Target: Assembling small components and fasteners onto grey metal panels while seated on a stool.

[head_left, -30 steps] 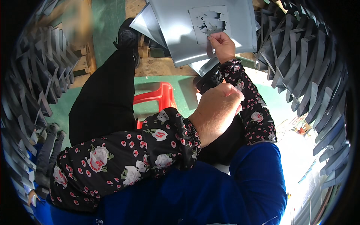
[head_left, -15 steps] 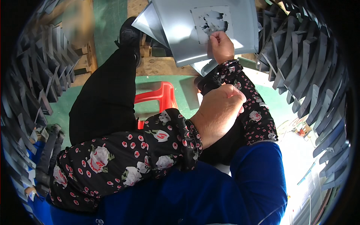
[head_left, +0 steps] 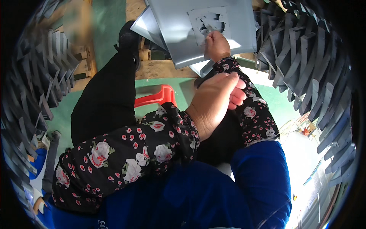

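My right hand (head_left: pixel 218 45) reaches to a large grey metal panel (head_left: pixel 173 32). Its thumb and fingers are pinched together at the lower part of a pale square patch (head_left: pixel 193 27) with irregular dark marks. Whatever lies between those fingertips is too small to make out. Nearer to me, my left hand (head_left: pixel 209 103) hangs in the air across my body, beside the right forearm. Its fingers are curled loosely inward, and the inside of the hand is hidden. Both forearms wear black floral sleeves.
Stacks of angled grey metal parts rise at the left (head_left: pixel 57 57) and right (head_left: pixel 305 65). A red plastic stool (head_left: pixel 156 97) stands on the green floor between my legs. Wooden pallet boards (head_left: pixel 162 68) lie under the panel. A blue-sleeved arm (head_left: pixel 38 162) shows at the far left.
My left hand has turned and its fist has loosened, so more fingertips show. My right hand stays at the patch. The whole view has shifted slightly.
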